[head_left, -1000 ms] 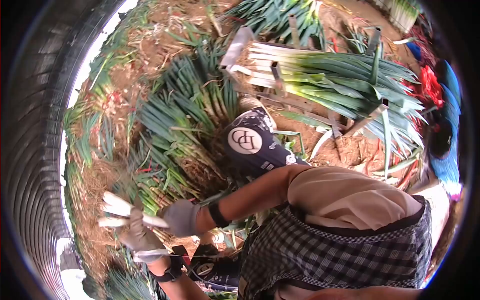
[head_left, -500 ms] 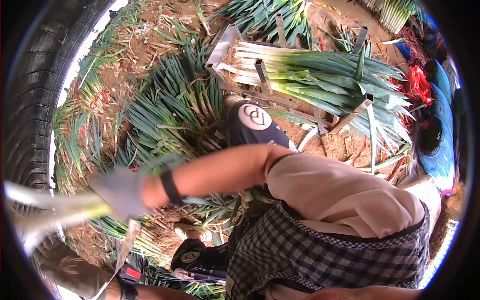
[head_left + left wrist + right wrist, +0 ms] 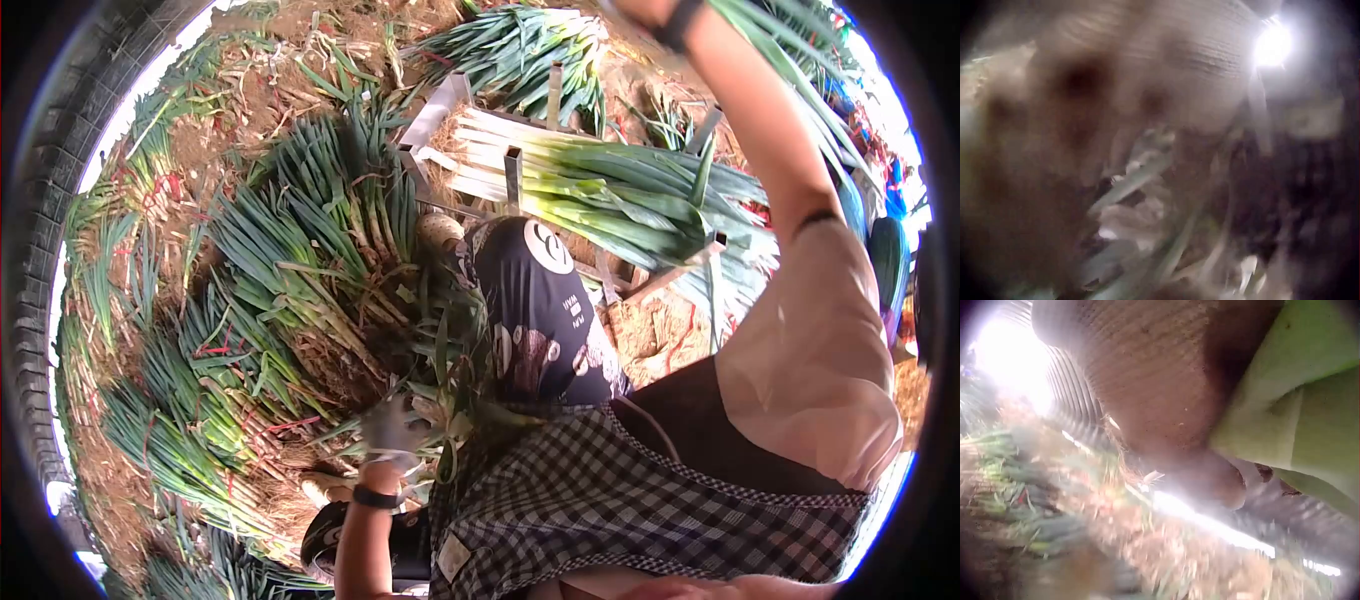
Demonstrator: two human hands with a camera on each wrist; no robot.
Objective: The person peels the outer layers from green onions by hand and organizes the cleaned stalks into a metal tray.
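Observation:
At the top edge of the head view, the right hand (image 3: pixel 632 14) is mostly cut off. Long leek leaves (image 3: pixel 800 92) trail beside its forearm. In the right wrist view the gloved right hand (image 3: pixel 1147 375) grips pale green leek stalks (image 3: pixel 1297 419). The left hand (image 3: pixel 392 432), gloved and blurred, reaches low among loose leaves beside the dark-trousered knee. Close up in the left wrist view, the left glove (image 3: pixel 1166 69) is over leaf scraps (image 3: pixel 1132 181); its fingers are too blurred to read.
A metal frame (image 3: pixel 513 180) holds a row of leeks (image 3: pixel 600 180) with white ends to the left. Leek piles (image 3: pixel 300 210) cover the ground at left, with another bundle (image 3: pixel 530 55) behind the frame. Red ties lie among the piles.
The right hand has swung from the far left to the top with leeks. The left hand has moved from the lower left to the leaves near the knee, and the view has shifted.

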